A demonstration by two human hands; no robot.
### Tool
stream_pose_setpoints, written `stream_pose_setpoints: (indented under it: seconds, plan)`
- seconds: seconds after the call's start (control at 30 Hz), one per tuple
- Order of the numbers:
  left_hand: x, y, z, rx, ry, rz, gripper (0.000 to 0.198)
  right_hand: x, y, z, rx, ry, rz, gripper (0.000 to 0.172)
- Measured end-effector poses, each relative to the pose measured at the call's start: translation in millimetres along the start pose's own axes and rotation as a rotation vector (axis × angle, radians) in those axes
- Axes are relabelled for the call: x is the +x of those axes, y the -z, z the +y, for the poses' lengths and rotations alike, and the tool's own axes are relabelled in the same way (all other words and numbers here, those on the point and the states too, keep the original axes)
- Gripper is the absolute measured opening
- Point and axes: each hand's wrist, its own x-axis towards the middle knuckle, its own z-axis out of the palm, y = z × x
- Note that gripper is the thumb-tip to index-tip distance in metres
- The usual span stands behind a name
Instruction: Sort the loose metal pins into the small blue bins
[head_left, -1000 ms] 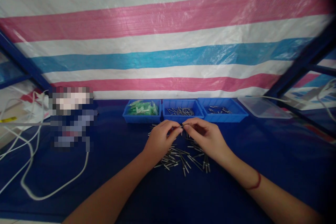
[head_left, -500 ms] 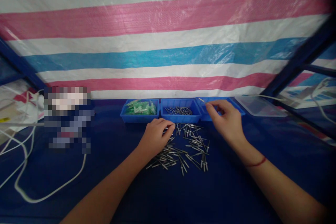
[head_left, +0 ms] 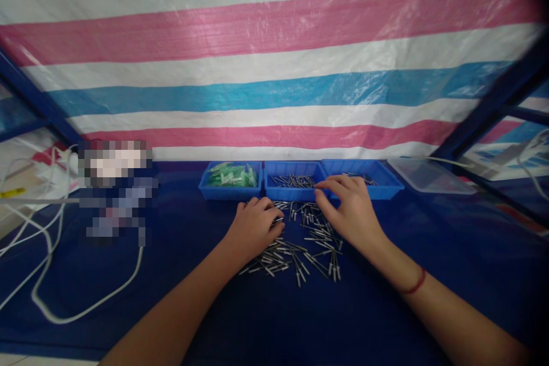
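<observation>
Many silver blind rivets [head_left: 278, 257] lie in a loose pile on the dark blue table. Over the left side of the pile is my left hand [head_left: 255, 226], with fingers curled and a rivet [head_left: 278, 220] showing between thumb and forefinger. My right hand [head_left: 349, 206] hovers at the front of the right blue bin [head_left: 388, 189], thumb and forefinger slightly apart, with nothing visible between them. A few rivets [head_left: 364, 179] lie in that bin, partly hidden by the hand. The middle blue bin [head_left: 295, 191] holds more rivets [head_left: 294, 181].
The left blue bin [head_left: 229, 193] contains green and clear plastic packets [head_left: 231, 174]. A clear plastic lid [head_left: 429, 175] lies right of the bins. White cables [head_left: 86, 314] and a blurred-out item [head_left: 120, 183] are at left. A striped sheet [head_left: 266, 91] hangs behind.
My right hand has moved left and down from over the right bin, and the rivet in its fingertips is no longer seen. My left thumb has shifted down, away from the forefinger.
</observation>
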Motion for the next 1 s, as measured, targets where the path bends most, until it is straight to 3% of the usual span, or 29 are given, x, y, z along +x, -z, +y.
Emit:
stream_pose_setpoints:
  seconds: [0.23,0.53,0.73,0.87,1.0]
  plan:
    - [-1.2,-1.0,5.5,-0.01,-0.008,0.052,0.016,-16.5,-5.1,-35.2,0.135,0.134,-0.202,0.014]
    - [4.8,2.6,4.3,-0.351,0.062,0.164,0.018,-17.3,-6.0,-36.0,0.255,0.172,-0.277,0.011]
    - [8.7,5.4,7.7,-0.794,0.151,0.276,0.016,-16.2,-5.1,-39.3,0.515,0.055,-0.281,0.01]
    - [9.2,4.0,5.6,-0.833,0.166,0.28,0.018,-14.4,-3.5,-36.4,0.624,-0.084,-0.193,0.015]
    - [7.4,2.4,8.2,-0.772,0.122,0.195,0.018,-13.0,-1.8,-34.1,0.697,-0.179,-0.13,0.017]
